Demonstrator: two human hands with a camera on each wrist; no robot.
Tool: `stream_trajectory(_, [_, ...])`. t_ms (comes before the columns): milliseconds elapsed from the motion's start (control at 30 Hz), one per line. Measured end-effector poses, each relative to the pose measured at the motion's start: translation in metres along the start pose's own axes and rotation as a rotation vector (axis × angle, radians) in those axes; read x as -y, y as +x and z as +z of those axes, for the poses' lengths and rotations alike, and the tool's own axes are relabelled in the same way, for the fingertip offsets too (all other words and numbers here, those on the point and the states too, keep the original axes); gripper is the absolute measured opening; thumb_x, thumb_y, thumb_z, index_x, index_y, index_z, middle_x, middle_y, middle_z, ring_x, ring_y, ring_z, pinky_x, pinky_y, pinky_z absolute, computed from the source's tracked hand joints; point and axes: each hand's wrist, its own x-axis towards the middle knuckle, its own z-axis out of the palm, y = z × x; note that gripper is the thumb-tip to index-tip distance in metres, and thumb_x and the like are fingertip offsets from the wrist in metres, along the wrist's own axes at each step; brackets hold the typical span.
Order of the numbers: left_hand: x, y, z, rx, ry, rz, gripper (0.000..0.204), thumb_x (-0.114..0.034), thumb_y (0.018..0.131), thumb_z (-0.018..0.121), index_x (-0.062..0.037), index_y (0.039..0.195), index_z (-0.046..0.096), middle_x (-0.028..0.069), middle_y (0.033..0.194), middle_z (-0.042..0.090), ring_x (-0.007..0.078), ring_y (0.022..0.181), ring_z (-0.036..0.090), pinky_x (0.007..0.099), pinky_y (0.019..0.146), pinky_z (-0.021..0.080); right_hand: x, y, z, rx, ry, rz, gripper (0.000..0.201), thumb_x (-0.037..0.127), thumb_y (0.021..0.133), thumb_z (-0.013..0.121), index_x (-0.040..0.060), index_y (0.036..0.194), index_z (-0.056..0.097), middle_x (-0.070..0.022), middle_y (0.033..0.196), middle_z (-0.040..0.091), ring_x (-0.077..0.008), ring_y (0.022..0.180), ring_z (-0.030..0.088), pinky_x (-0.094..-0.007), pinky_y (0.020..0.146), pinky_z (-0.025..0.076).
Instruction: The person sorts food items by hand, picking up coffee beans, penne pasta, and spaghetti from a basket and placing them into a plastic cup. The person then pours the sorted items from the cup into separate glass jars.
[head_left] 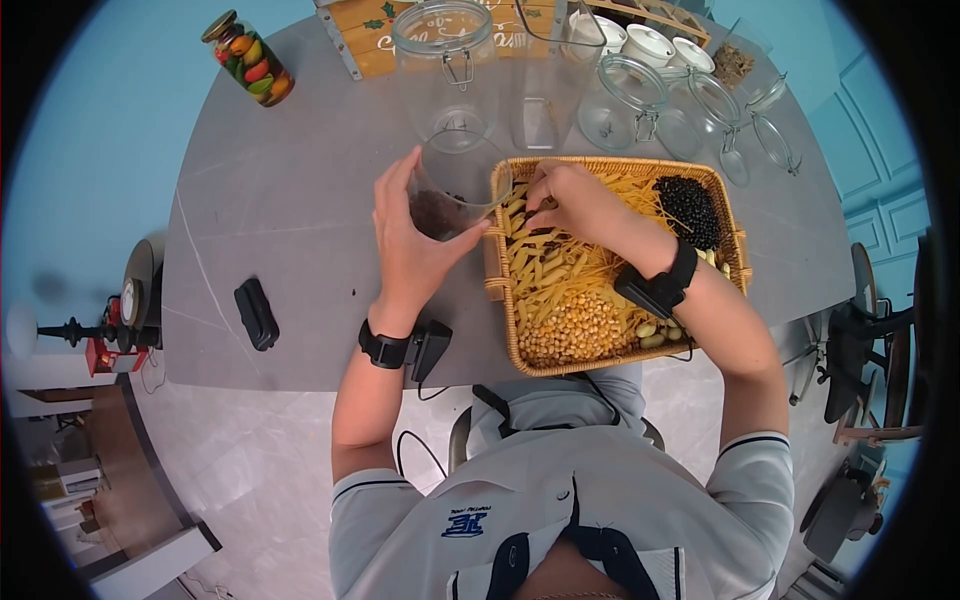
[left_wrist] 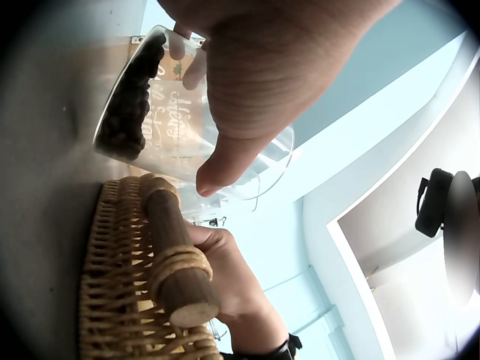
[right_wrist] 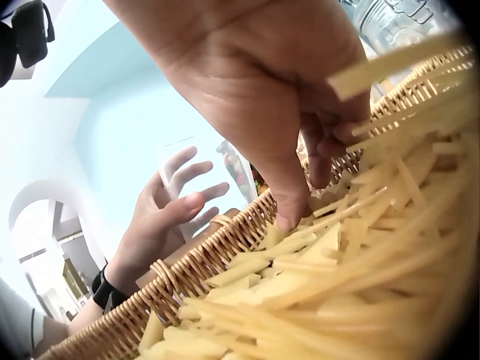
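Observation:
My left hand [head_left: 412, 225] grips a clear jar [head_left: 460, 165] beside the basket's left edge, thumb on one side and fingers round the other. Dark bean-like pieces [left_wrist: 131, 105] cover the jar's bottom, seen in the left wrist view. Inside the wicker basket [head_left: 503, 300], my right hand [head_left: 585, 205] reaches down among the penne [head_left: 535, 265] at the back left corner. In the right wrist view its thumb [right_wrist: 289, 210] points into the pasta and its other fingers are bent; I cannot tell whether they pinch anything. A few dark pieces lie among the penne near these fingers.
Corn kernels [head_left: 570, 328], spaghetti [head_left: 625, 190] and black beans [head_left: 688, 210] share the basket. Behind it stand a tall clip-lid jar [head_left: 445, 80], a clear square container [head_left: 540, 120] and open glass jars [head_left: 610, 110]. A black case [head_left: 257, 313] lies left; a filled jar [head_left: 250, 62] stands back left.

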Motion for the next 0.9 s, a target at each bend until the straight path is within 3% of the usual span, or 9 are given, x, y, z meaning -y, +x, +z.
stream_trajectory(100, [-0.001, 0.0, 0.0, 0.0, 0.004, 0.001, 0.1, -0.017, 0.061, 0.094, -0.0077, 0.146, 0.042, 0.0148, 0.137, 0.049, 0.0335, 0.126, 0.049, 0.0437, 0.103, 0.042, -0.01, 0.001, -0.004, -0.059, -0.028, -0.11, 0.023, 0.013, 0.074, 0.085, -0.0012, 0.091, 0.076, -0.0166, 0.091, 0.072, -0.0381, 0.088, 0.068, -0.0402, 0.08, 0.053])
stream_trajectory(200, [-0.001, 0.0, -0.001, 0.001, 0.007, 0.001, 0.101, -0.017, 0.061, 0.094, -0.0076, 0.146, 0.041, 0.0148, 0.138, 0.049, 0.0336, 0.126, 0.049, 0.0437, 0.103, 0.041, -0.008, -0.001, -0.017, -0.036, 0.053, -0.045, 0.024, 0.014, 0.078, 0.083, -0.0009, 0.095, 0.077, -0.0146, 0.08, 0.073, -0.0318, 0.076, 0.07, -0.0376, 0.072, 0.054])
stream_trajectory(300, [-0.001, 0.0, 0.0, 0.0, 0.001, 0.004, 0.101, -0.017, 0.061, 0.095, -0.0076, 0.146, 0.041, 0.0148, 0.138, 0.049, 0.0336, 0.127, 0.049, 0.0436, 0.103, 0.041, 0.008, 0.001, -0.041, 0.01, 0.246, 0.235, 0.023, 0.014, 0.081, 0.081, 0.0001, 0.099, 0.077, -0.0132, 0.076, 0.073, -0.0233, 0.069, 0.069, -0.0343, 0.066, 0.053])
stream_trajectory(400, [-0.001, 0.0, -0.001, 0.005, -0.004, -0.002, 0.101, -0.017, 0.061, 0.095, -0.0074, 0.146, 0.041, 0.0148, 0.138, 0.049, 0.0337, 0.127, 0.049, 0.0436, 0.103, 0.041, 0.032, 0.003, -0.06, -0.074, 0.335, 0.105, 0.021, 0.015, 0.083, 0.079, 0.0014, 0.099, 0.077, -0.0125, 0.079, 0.074, -0.017, 0.069, 0.068, -0.0318, 0.064, 0.053])
stream_trajectory(500, [0.0, 0.0, 0.001, 0.003, -0.012, 0.0, 0.101, -0.017, 0.061, 0.095, -0.0073, 0.146, 0.041, 0.0148, 0.138, 0.049, 0.0338, 0.126, 0.049, 0.0436, 0.103, 0.041, 0.064, 0.01, -0.057, -0.21, 0.207, -0.07, 0.023, 0.015, 0.082, 0.08, 0.0015, 0.1, 0.077, -0.0135, 0.082, 0.075, -0.0215, 0.071, 0.07, -0.0333, 0.067, 0.054])
stream_trajectory(600, [-0.002, 0.001, -0.001, 0.01, -0.009, -0.008, 0.101, -0.017, 0.061, 0.095, -0.0072, 0.147, 0.041, 0.0148, 0.138, 0.049, 0.0339, 0.126, 0.049, 0.0436, 0.103, 0.042, 0.078, 0.023, -0.041, -0.215, 0.151, -0.146, 0.022, 0.014, 0.081, 0.079, 0.0016, 0.1, 0.077, -0.0156, 0.086, 0.075, -0.027, 0.073, 0.071, -0.0353, 0.07, 0.055])
stream_trajectory(633, [-0.004, 0.001, -0.002, 0.014, -0.006, -0.01, 0.101, -0.017, 0.061, 0.095, -0.0071, 0.147, 0.041, 0.0149, 0.138, 0.049, 0.0339, 0.126, 0.049, 0.0436, 0.104, 0.042, 0.08, 0.025, -0.037, -0.221, 0.121, -0.18, 0.023, 0.012, 0.079, 0.081, 0.0032, 0.099, 0.077, -0.0136, 0.08, 0.074, -0.0215, 0.068, 0.068, -0.0325, 0.067, 0.053])
stream_trajectory(833, [-0.005, 0.002, -0.003, 0.005, -0.01, -0.011, 0.101, -0.017, 0.061, 0.095, -0.0063, 0.147, 0.041, 0.0153, 0.137, 0.049, 0.0335, 0.126, 0.049, 0.0428, 0.104, 0.042, 0.075, 0.032, -0.028, -0.245, 0.124, -0.226, 0.021, 0.012, 0.079, 0.08, 0.0023, 0.098, 0.077, -0.0163, 0.078, 0.072, -0.0249, 0.067, 0.067, -0.0324, 0.066, 0.052])
stream_trajectory(900, [-0.006, 0.002, -0.003, -0.008, -0.016, -0.008, 0.101, -0.017, 0.061, 0.095, -0.0054, 0.146, 0.041, 0.0154, 0.137, 0.049, 0.0329, 0.126, 0.05, 0.0422, 0.105, 0.043, 0.076, 0.03, -0.029, -0.25, 0.132, -0.22, 0.019, 0.011, 0.08, 0.08, 0.0029, 0.097, 0.077, -0.0139, 0.08, 0.073, -0.0224, 0.068, 0.067, -0.0326, 0.065, 0.052])
